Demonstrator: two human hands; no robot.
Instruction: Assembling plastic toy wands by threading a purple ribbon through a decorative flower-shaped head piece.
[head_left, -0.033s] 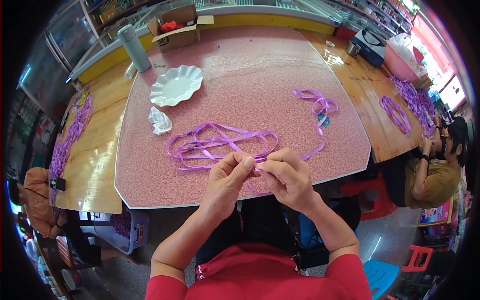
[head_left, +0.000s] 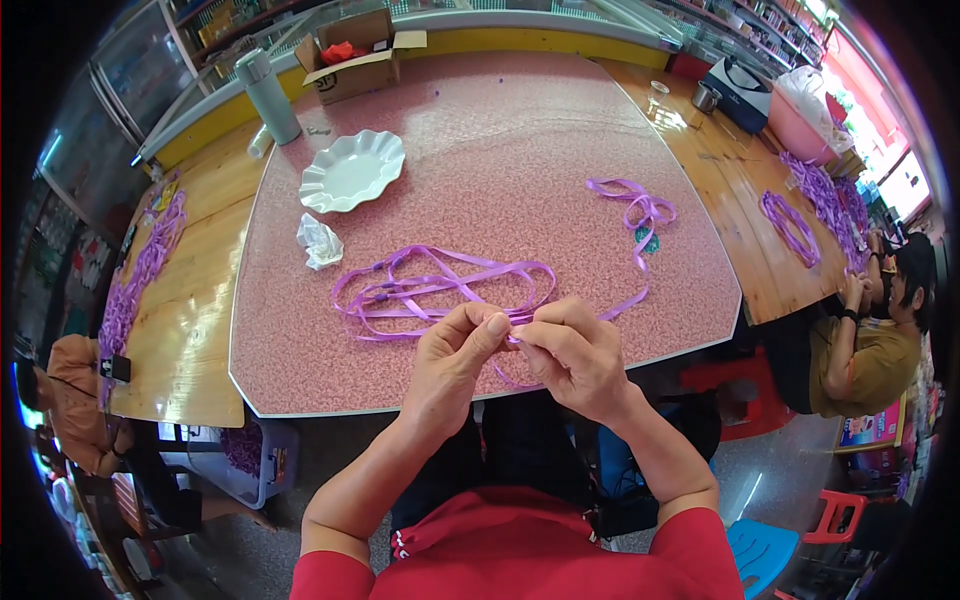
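Note:
My left hand (head_left: 452,362) and my right hand (head_left: 580,362) meet near the front edge of the pink speckled table. Both are closed in a pinch on a narrow purple ribbon, thumbs and forefingers almost touching; the pinched bit is mostly hidden by the fingers. Just beyond them, long loops of the purple ribbon (head_left: 455,283) lie flat, with darker purple bits at their left. From the right hand's side a loose ribbon length (head_left: 641,258) runs to a curl on the right, over a small green piece (head_left: 652,242).
A white scalloped plate (head_left: 352,172), crumpled white tissue (head_left: 320,242), grey-green flask (head_left: 268,97) and open cardboard box (head_left: 360,75) stand farther back. Purple ribbon bundles lie on the wooden side tables (head_left: 190,300). One person sits at each side. A red stool (head_left: 740,400) is below right.

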